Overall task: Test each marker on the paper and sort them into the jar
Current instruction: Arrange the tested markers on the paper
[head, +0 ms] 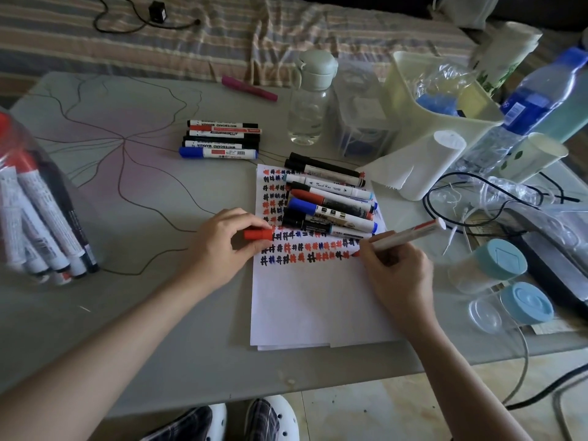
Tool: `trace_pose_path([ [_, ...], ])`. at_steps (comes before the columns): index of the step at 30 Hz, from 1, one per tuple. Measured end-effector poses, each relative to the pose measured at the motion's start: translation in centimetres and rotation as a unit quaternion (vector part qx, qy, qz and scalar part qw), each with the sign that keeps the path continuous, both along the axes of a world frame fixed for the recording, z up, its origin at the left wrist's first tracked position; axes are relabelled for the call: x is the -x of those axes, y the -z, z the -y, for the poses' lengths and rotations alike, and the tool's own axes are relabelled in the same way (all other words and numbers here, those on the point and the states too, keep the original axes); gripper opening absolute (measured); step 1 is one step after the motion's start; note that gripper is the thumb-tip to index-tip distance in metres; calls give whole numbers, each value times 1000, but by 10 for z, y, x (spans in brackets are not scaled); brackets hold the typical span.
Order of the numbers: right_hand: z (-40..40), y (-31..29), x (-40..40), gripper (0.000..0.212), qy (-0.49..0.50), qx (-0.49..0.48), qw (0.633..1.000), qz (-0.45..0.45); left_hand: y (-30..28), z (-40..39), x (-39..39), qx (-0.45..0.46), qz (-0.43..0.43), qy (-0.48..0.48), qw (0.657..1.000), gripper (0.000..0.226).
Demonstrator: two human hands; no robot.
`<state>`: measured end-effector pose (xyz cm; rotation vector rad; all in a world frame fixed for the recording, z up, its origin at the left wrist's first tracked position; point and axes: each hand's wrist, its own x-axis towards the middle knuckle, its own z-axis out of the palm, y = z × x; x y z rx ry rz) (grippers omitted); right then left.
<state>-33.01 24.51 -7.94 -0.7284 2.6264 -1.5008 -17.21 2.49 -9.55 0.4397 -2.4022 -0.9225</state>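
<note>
Water bottle (528, 103), paper roll (423, 167)

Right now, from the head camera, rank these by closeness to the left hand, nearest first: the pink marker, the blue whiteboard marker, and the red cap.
1. Red cap: pinched in the left hand.
2. Blue whiteboard marker: beyond the hand, front of the row.
3. Pink marker: at the table's far edge.

Left hand (224, 240) pinches; right hand (396, 270) grips, writing-posed.

Home bedroom: striped bedsheet (191, 36) behind cluttered table (159, 313), water bottles (521, 116).
</note>
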Motion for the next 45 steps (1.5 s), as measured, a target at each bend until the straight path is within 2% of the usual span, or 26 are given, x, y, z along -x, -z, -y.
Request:
trace_pose_path([
  [5, -2, 3, 4, 23, 9, 4, 1000, 10, -1, 0, 0, -1, 7, -2, 1000, 26],
  [9, 0, 1, 3, 19, -8, -2, 1000, 7, -2, 0, 0, -10, 11, -1, 1000, 30],
  [18, 0, 1, 2, 27, -2, 1, 1000, 8, -2, -1, 0, -13, 11, -3, 1000, 24],
  [24, 0, 0, 0, 13, -11, 12, 999, 29, -4, -3, -3, -27, 24, -1, 999, 31],
  [28, 3, -8, 2, 12, -14, 35, 994, 102, -8, -5, -9, -61, 48, 3, 997, 34],
  [32, 13, -35, -18, 11, -68, 63, 988, 125, -28, -16, -13, -137, 65, 18, 988, 16],
  [35, 23, -48, -52, 19, -117, 129, 956, 234, -43, -33, -21, -169, 53, 17, 984, 15],
  [37, 29, -51, -73, 14, -132, 168, 934, 286, -52, -44, -27, -198, 34, 13, 980, 16],
  [40, 30, -55, -94, 10, -132, 198, 919, 313, -60, -56, -35, -230, 13, 11, 973, 17],
  [45, 24, -62, -104, 10, -126, 222, 905, 339, -64, -62, -49, -262, 26, 3, 965, 18],
])
